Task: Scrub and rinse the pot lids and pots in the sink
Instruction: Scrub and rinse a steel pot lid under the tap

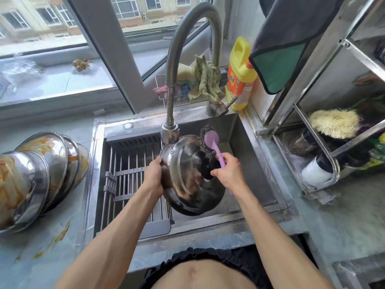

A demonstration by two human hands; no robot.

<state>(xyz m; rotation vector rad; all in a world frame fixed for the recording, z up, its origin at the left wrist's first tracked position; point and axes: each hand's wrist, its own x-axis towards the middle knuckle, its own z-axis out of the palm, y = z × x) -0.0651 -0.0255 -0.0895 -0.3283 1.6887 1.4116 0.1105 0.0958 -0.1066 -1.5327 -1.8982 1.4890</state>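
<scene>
While left hand [153, 174] grips one lid [187, 184], right hand [229, 170] clutches one brush [212, 142], perhaps four pots [41, 174] stacked

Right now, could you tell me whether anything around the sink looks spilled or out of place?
Yes: orange-brown sauce smears streak the counter left of the sink, below the stack of sauce-stained steel bowls lying tipped on its side.

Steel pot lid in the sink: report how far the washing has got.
Done: nothing looks finished; no clean pieces show on the slatted drying rack. In hand: the left hand grips the rim of the round steel pot lid under the faucet, while the right hand holds the purple-handled wire scrubber against it. Left: the stack of sauce-smeared steel bowls on the counter.
</scene>
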